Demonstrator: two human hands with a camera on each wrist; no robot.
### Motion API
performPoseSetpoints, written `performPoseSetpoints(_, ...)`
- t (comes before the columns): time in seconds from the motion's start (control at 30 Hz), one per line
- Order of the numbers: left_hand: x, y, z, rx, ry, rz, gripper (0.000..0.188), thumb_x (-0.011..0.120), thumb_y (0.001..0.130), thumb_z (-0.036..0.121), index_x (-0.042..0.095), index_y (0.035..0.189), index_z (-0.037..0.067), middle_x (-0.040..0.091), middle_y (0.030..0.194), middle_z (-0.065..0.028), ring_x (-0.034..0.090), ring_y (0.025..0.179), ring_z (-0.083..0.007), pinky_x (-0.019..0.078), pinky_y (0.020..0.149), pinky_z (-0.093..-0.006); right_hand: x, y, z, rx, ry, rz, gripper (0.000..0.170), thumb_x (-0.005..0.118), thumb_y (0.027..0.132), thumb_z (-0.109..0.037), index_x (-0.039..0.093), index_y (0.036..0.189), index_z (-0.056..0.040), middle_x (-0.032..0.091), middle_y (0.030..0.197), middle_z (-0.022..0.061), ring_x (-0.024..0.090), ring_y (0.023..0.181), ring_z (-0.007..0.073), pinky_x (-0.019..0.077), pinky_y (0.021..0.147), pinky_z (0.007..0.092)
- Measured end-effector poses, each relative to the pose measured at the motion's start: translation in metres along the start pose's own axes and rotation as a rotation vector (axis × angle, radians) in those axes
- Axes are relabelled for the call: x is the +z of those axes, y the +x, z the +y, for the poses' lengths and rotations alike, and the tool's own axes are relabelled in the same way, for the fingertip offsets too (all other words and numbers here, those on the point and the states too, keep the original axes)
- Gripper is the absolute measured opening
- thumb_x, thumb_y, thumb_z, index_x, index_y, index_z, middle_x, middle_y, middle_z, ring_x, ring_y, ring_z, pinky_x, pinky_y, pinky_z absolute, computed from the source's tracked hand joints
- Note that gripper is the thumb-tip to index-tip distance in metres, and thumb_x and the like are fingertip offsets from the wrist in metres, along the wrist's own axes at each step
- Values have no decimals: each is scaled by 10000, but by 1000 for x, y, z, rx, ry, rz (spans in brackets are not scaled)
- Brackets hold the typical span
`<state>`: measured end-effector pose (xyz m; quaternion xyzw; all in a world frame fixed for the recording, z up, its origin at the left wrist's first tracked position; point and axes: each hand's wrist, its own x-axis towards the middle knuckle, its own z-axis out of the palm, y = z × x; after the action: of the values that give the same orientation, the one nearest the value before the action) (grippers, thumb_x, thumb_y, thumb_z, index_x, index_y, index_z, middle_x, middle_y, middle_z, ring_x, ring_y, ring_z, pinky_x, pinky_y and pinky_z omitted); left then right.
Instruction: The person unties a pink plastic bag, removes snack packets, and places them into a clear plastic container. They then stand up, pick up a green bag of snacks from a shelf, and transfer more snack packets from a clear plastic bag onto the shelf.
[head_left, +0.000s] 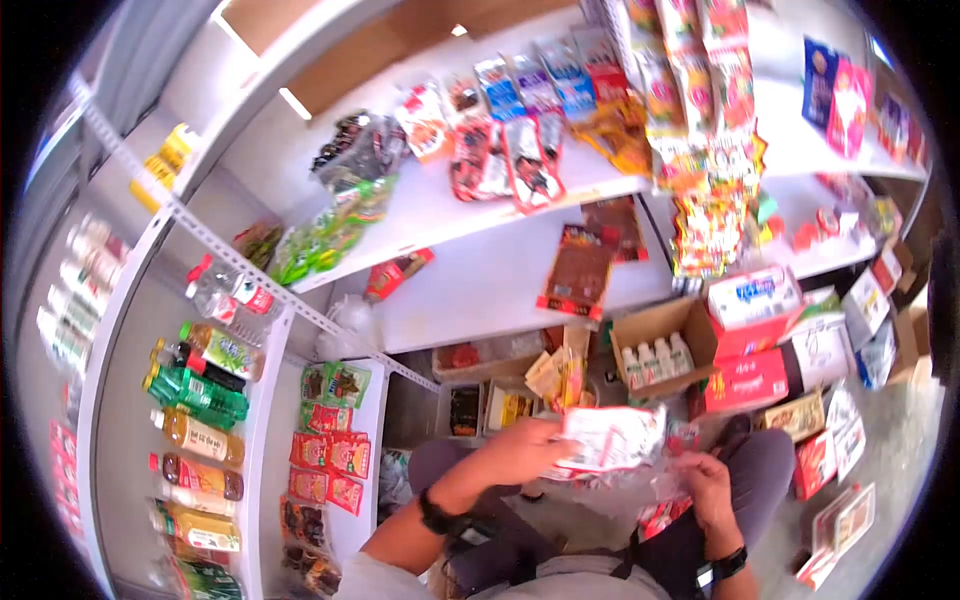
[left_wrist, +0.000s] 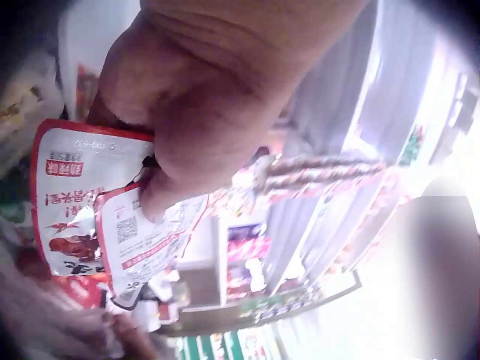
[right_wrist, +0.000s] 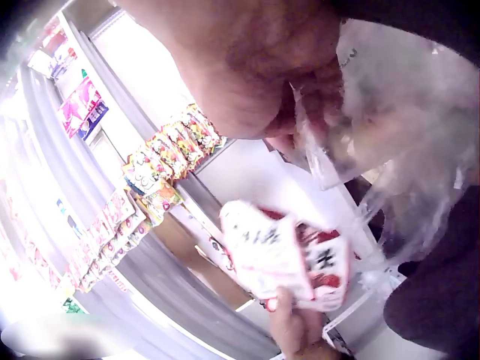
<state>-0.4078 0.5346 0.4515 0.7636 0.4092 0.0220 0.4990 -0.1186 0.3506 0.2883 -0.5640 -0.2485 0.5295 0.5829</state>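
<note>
White-and-red snack packets [head_left: 612, 438] are pinched in the left hand [head_left: 525, 450], above the lap. The left wrist view shows the left hand [left_wrist: 202, 97] with its thumb over at least two overlapping packets [left_wrist: 71, 180]. In the right wrist view the packets [right_wrist: 262, 251] fan out from the left fingers. The right hand [head_left: 706, 488] grips the edge of a clear plastic bag [head_left: 640, 495], just right of the packets. Up close, the right hand [right_wrist: 247, 67] pinches the crumpled bag [right_wrist: 405, 112] between its fingers.
Shelves [head_left: 470, 225] with bagged snacks stand ahead. Drink bottles [head_left: 205, 440] line the left rack. An open carton [head_left: 655, 350] holds small white bottles, beside red boxes [head_left: 745, 380]. Strips of packets [head_left: 710, 200] hang at upper right. More packages [head_left: 840, 530] lie on the right floor.
</note>
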Motion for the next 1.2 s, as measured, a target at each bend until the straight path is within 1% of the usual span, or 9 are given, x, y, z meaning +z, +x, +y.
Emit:
performPoseSetpoints(0.1, -58, -36, -23, 134, -460, 397, 260, 684, 998, 187, 728, 1191, 19, 762, 1016, -41, 678, 878, -93, 554, 796, -294, 2, -6, -4, 25, -17, -69, 204, 547, 903, 70, 730, 977, 16, 744, 941, 48, 619, 753, 91, 477, 690, 230)
performPoseSetpoints(0.2, -133, -54, -8, 107, -366, 786, 235, 675, 996, 140, 729, 1156, -24, 753, 1010, -18, 678, 864, -81, 557, 763, -275, 2, -6, -2, 78, -12, -80, 203, 554, 902, 48, 740, 971, 4, 750, 936, 57, 644, 777, 109, 495, 711, 241)
performPoseSetpoints(0.3, -199, -49, 20, 210, 271, 1188, 325, 656, 982, 268, 696, 1022, -52, 715, 911, -244, 702, 778, -340, 527, 741, -384, 7, -10, -1, 78, 15, -70, 208, 548, 902, 57, 733, 984, 14, 750, 940, 70, 657, 772, 125, 516, 717, 255)
performPoseSetpoints(0.4, -261, -6, 10, 249, 835, 1392, 172, 613, 971, 178, 679, 976, 20, 698, 967, -228, 682, 801, -386, 521, 688, -478, 4, -13, -1, 68, -57, -54, 200, 554, 905, 56, 729, 992, 14, 751, 954, 74, 663, 791, 136, 529, 740, 268)
performPoseSetpoints(0.6, -295, 100, -30, -9, 836, 1132, 517, 625, 942, 421, 593, 1364, 124, 658, 1274, -189, 638, 1144, -376, 486, 1000, -517, -8, -16, 1, 1, -156, 23, 237, 541, 891, 62, 748, 986, -4, 747, 953, 50, 659, 827, 129, 514, 764, 254)
performPoseSetpoints(0.63, -291, 108, -25, -155, 697, 1051, 723, 599, 907, 596, 516, 1481, 163, 568, 1422, -205, 499, 1350, -397, 322, 1145, -603, -12, -15, 4, 34, -163, 50, 231, 549, 886, 59, 751, 980, 2, 742, 978, 57, 663, 872, 139, 511, 796, 257)
performPoseSetpoints(0.87, -277, 119, -19, -134, 664, 1129, 713, 551, 935, 620, 488, 1518, 215, 426, 1560, -209, 315, 1475, -440, 174, 1173, -694, -16, -18, -12, 34, -311, 63, 180, 581, 884, 46, 748, 936, 4, 678, 916, 5, 587, 796, 112, 460, 733, 242)
performPoseSetpoints(1.07, -251, 99, 0, 66, 803, 1439, 608, 667, 927, 443, 571, 1392, 63, 497, 1476, -256, 427, 1398, -439, 297, 1147, -636, -6, -15, -13, 70, -187, 69, 180, 586, 877, 41, 746, 948, 0, 701, 905, 11, 563, 737, 86, 420, 656, 224)
performPoseSetpoints(1.2, -146, 65, -11, 440, 471, 1015, 484, 742, 889, 290, 631, 1273, 18, 656, 1259, -236, 618, 1181, -411, 494, 1026, -446, -8, -15, -7, 77, -142, 1, 209, 562, 871, 52, 740, 970, 6, 748, 946, 68, 638, 793, 132, 494, 721, 247)
